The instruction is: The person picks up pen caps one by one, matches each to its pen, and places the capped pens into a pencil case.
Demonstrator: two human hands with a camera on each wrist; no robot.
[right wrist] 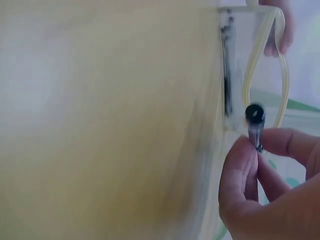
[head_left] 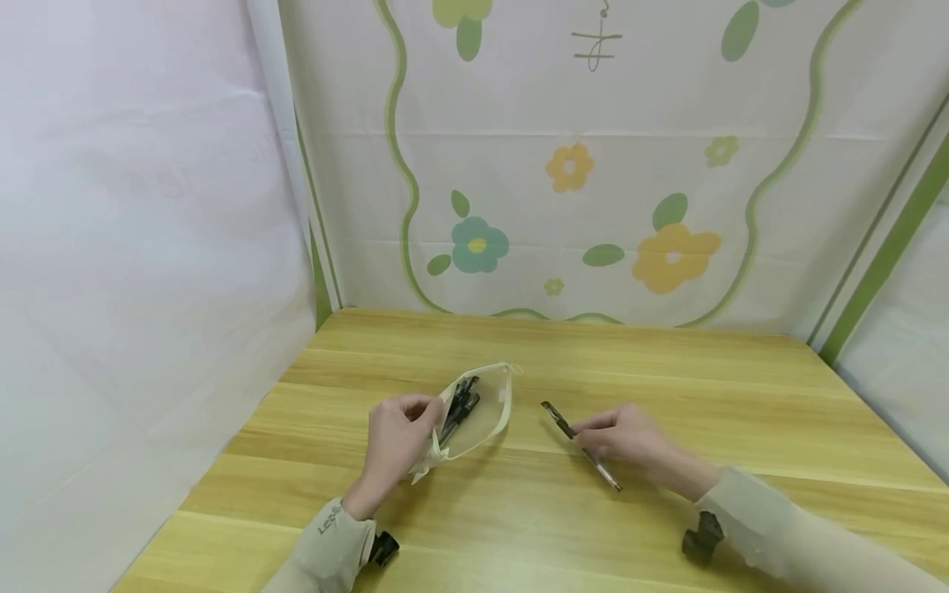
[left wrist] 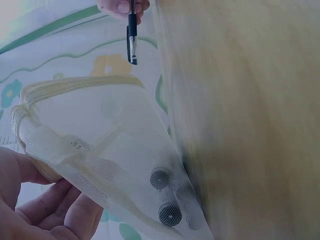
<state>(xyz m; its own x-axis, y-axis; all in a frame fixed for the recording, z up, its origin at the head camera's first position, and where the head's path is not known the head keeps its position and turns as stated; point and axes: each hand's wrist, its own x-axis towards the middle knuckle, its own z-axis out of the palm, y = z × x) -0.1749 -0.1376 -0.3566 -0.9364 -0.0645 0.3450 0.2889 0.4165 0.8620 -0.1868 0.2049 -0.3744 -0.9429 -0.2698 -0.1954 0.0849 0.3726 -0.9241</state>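
My left hand [head_left: 400, 432] pinches the near left edge of a white mesh pencil pouch [head_left: 485, 424], whose mouth gapes open. Inside the pouch lie several black pens [head_left: 460, 409]; in the left wrist view their round ends [left wrist: 170, 214] show dimly through the mesh. To the right of the pouch, my right hand [head_left: 630, 441] holds a pen [head_left: 604, 473] with a black cap and a clear barrel between thumb and fingers. That pen is slanted and apart from the pouch. In the right wrist view the pen's end [right wrist: 255, 114] points toward the camera.
Both hands are over a wood-grain table [head_left: 296, 461]. A white curtain with printed flowers [head_left: 519, 222] hangs behind it, and plain white cloth [head_left: 148, 247] hangs at the left. Each sleeve carries a dark wrist camera [head_left: 703, 539].
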